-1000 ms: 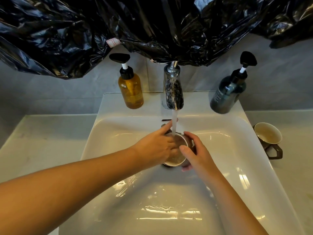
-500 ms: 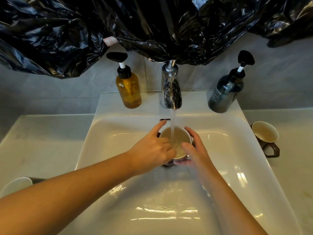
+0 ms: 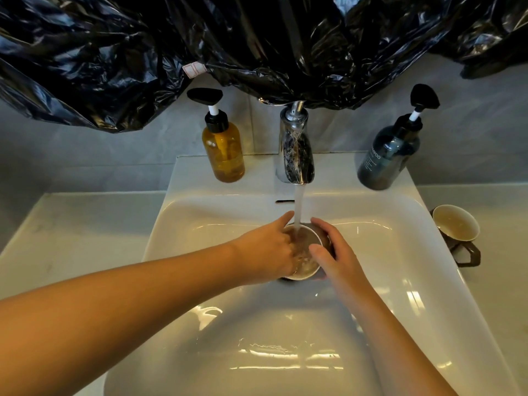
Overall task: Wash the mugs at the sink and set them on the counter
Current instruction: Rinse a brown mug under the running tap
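We hold 1 mug point(image 3: 305, 267) in the sink point(image 3: 385, 252) under the tap's point(image 3: 295, 155) stream: right hand point(image 3: 340, 258) curled round its side, left hand point(image 3: 265, 250) fingers hooked inside the rim. A 2nd mug point(image 3: 455, 227) sits on the counter point(image 3: 503, 295).

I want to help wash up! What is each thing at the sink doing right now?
Shiny chrome tap: running.
Brown pale-lined mug in the basin: upright, filling with water.
Left hand: fingers curled into that mug.
Right hand: grips that mug's side.
Second brown pale-lined mug on the counter: upright, untouched.
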`<state>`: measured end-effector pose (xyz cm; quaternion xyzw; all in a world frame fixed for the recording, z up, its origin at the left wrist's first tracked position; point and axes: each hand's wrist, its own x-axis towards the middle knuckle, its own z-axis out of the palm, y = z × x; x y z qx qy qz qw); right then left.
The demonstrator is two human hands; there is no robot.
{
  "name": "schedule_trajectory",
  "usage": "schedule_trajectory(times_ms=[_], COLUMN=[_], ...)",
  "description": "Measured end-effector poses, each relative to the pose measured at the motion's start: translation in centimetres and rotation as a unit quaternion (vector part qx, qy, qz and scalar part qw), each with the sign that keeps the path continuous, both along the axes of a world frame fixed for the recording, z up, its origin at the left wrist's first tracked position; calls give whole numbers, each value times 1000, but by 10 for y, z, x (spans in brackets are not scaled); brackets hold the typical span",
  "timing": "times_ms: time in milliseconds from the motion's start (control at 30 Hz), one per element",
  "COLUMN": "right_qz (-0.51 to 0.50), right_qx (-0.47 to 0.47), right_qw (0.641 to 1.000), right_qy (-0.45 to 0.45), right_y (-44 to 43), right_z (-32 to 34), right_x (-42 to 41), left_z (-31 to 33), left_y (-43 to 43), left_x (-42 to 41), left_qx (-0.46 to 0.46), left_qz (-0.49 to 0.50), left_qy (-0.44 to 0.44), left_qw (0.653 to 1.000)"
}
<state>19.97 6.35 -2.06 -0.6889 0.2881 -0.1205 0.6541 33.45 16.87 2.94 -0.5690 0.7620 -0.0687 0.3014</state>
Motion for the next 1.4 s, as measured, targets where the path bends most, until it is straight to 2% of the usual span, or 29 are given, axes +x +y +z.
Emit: schedule_trajectory(times_ms=[67,133,267,367,500,633,767,967,1067,1167,1267,1333,1400], right_qz=[-2,-4,-19,-40,-44,-26,-15,-32,-24,-12,-15,-34,-47], right_qx=[-8,4,100,119,63,14,6,-3,0,28,95,121,116], right_qw=[1000,1000,993,991,997,1000,1000,999,1000,999,995,991,992], right_qy=[-13,-27,-53,-47,-20,5,18,10,0,-12,-34,-37,-27], right_y=[-1,0,1,2,2,0,2,-2,-2,-3,-2,-1,-1], right_z=[1,4,9,10,5,-1,-1,0,0,2,2,3,3], right_x=[-1,0,2,3,0,1,1,-1,-1,-1,1,2,2], left_z=[1,7,5,3,14,16,12,11,14,14,7,5,7], left_y=[5,9,12,13,3,-4,-11,-2,6,15,21,19,12], left_x=[2,4,3,1,-2,-5,-11,-10,-11,-12,-17,-19,-15], left_qx=[-71,-128,-184,-152,-26,64,151,88,28,-43,-121,-89,22], left_qz=[-44,-66,-15,24,71,61,73,105,79,27,45,82,127], left_qy=[28,113,183,149,76,33,-17,82,117,119,218,246,192], left_qw=[996,983,966,977,994,996,986,987,990,992,967,962,973])
